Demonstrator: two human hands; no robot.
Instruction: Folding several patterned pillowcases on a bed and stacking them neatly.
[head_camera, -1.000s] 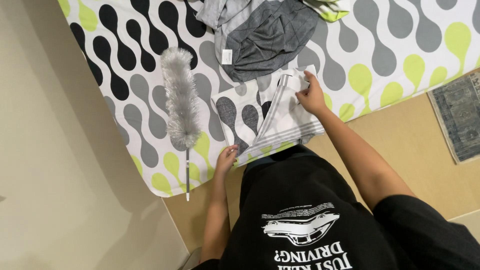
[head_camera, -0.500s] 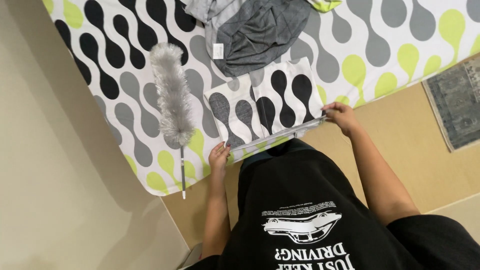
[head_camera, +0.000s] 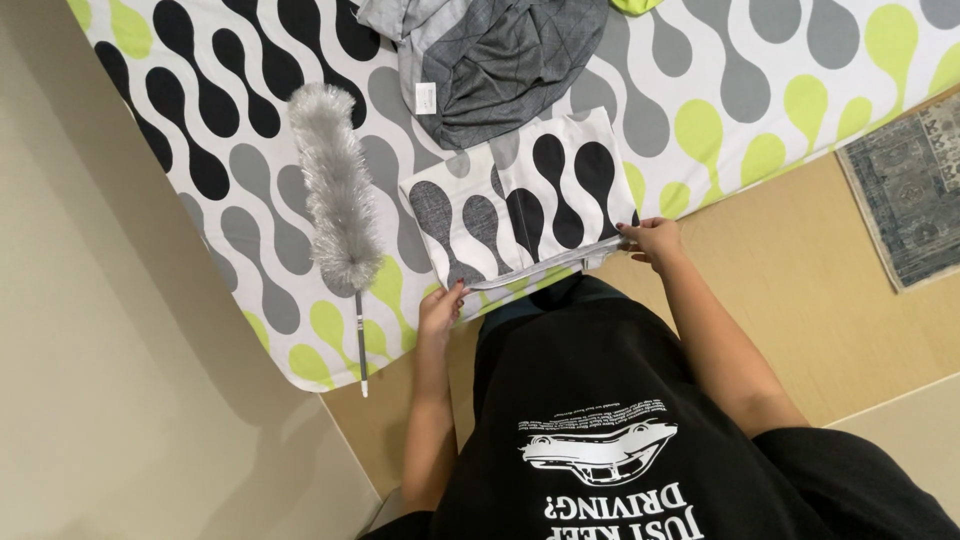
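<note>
Left hand pinches the near left corner and right hand the near right corner of a folded pillowcase, fingers closed on the cloth, its near edge pulled taut between them. The pillowcase lies flat at centre frame on the bed, a neat rectangle printed with black and grey drop shapes on white, matching the sheet beneath. A fluffy grey duster lies just left of it; crumpled grey clothes touch its far edge, top centre.
</note>
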